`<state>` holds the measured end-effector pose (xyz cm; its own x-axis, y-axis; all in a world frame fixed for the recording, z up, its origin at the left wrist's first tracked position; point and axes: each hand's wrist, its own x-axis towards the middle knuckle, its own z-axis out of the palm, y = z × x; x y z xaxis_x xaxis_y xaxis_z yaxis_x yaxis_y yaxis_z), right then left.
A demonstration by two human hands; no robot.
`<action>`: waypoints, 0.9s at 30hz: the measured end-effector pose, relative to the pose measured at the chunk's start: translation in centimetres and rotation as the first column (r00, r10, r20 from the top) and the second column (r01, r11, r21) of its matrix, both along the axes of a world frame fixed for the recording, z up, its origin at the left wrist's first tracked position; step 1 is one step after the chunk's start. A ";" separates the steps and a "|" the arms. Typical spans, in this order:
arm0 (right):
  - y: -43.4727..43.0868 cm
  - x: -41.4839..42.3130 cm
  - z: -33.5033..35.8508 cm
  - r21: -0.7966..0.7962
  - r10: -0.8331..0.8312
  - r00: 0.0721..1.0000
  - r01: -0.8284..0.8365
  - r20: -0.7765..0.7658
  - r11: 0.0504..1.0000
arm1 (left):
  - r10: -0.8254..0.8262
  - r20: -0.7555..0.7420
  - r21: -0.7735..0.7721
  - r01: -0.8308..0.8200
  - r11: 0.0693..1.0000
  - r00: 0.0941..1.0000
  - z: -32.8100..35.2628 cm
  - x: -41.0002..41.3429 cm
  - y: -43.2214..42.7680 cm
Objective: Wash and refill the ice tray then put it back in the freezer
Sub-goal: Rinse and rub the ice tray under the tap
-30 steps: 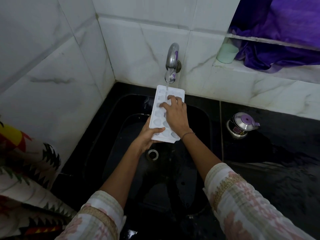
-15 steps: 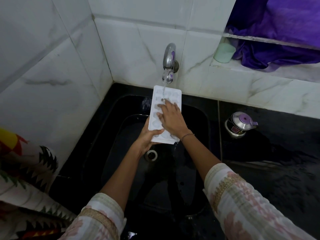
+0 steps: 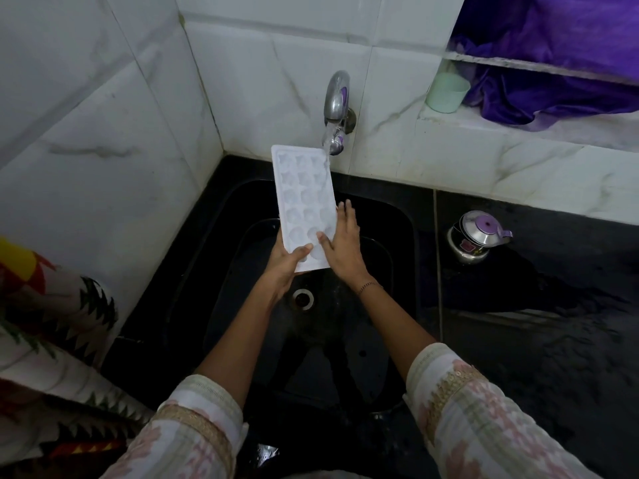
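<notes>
A white ice tray [image 3: 301, 195] with several shaped pockets is held tilted over the black sink [image 3: 394, 216], its far right corner under the running steel tap [image 3: 336, 112]. My left hand [image 3: 288, 267] grips the tray's near end from below, thumb on top. My right hand [image 3: 342, 242] clasps the tray's near right edge, thumb on the pockets and fingers along the side.
The sink drain [image 3: 303, 299] lies below the hands. A small steel kettle with a purple lid [image 3: 475, 238] stands on the wet black counter [image 3: 553, 305] to the right. A pale green cup [image 3: 446, 93] and purple cloth [image 3: 553, 84] sit on the shelf. Patterned fabric [image 3: 41, 323] hangs at left.
My right hand slid from the middle of the pockets to the tray's near right edge. The tray shifted left, so the water now hits its far right corner.
</notes>
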<state>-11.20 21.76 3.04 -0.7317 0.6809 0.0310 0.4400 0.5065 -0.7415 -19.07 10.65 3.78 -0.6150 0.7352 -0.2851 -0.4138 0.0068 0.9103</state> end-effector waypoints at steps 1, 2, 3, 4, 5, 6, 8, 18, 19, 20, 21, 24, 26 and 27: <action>-0.2 0.1 0.3 -0.206 -0.045 0.998 0.035 -0.045 0.978 | 0.013 0.003 -0.009 -0.013 1.000 1.000 0.0 0.0 0.0; -0.3 0.1 0.5 -0.410 -0.086 0.992 0.042 -0.088 0.911 | 0.023 0.008 -0.018 -0.023 1.000 1.000 0.0 0.1 -0.1; -0.4 0.2 0.8 -0.564 -0.112 0.986 0.026 -0.120 0.826 | 0.028 0.013 -0.023 -0.027 0.999 1.000 0.0 0.2 -0.1; -0.3 0.2 0.8 -0.640 -0.123 0.984 0.010 -0.132 0.768 | 0.031 0.017 -0.029 -0.030 0.999 0.999 0.0 0.4 -0.2; -0.2 0.3 0.7 -0.676 -0.126 0.982 -0.003 -0.142 0.737 | 0.036 0.019 -0.032 -0.035 0.999 0.999 0.0 0.6 -0.3; -0.1 0.3 0.5 -0.707 -0.129 0.979 -0.022 -0.159 0.707 | 0.044 0.019 -0.037 -0.043 0.998 0.999 -0.1 0.6 -0.3; 0.0 0.3 0.3 -0.773 -0.143 0.968 -0.071 -0.206 0.631 | 0.062 0.036 -0.049 -0.061 0.997 0.997 0.1 0.4 -0.4; -1.1 1.5 -2.0 -0.868 -0.137 0.953 -0.179 -0.269 0.463 | 0.092 -0.041 -0.174 -0.098 0.980 0.995 2.4 -2.2 -0.2; -1.2 1.6 -2.0 -0.868 -0.129 0.958 -0.168 -0.255 0.467 | 0.071 -0.107 -0.209 -0.093 0.973 0.992 2.3 -2.2 -0.2; -1.3 1.7 -1.9 -0.857 -0.116 0.967 -0.141 -0.227 0.495 | 0.063 -0.176 -0.242 -0.106 0.965 0.982 2.3 -2.1 -0.1; -1.4 1.7 -1.8 -0.836 -0.100 0.977 -0.106 -0.188 0.538 | 0.065 -0.243 -0.266 -0.131 0.955 0.968 2.1 -2.0 0.0; -1.1 1.1 -1.8 -0.715 -0.077 0.996 0.029 -0.035 0.698 | 0.002 -0.457 -0.369 -0.191 0.910 0.889 1.9 -1.3 0.3; -0.6 0.4 -1.7 -0.543 -0.114 0.992 0.126 0.055 0.830 | -0.091 -0.578 -0.457 -0.230 0.859 0.811 1.8 -1.0 0.2; -0.3 0.1 -1.6 -0.441 -0.120 0.989 0.147 0.088 0.886 | -0.133 -0.617 -0.489 -0.246 0.837 0.776 1.7 -0.9 0.2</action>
<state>-11.08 21.49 1.40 -0.6246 0.7045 -0.3370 0.5281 0.0630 -0.8469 -19.95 10.81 5.47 -0.8233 0.5459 -0.1557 0.2069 0.5439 0.8133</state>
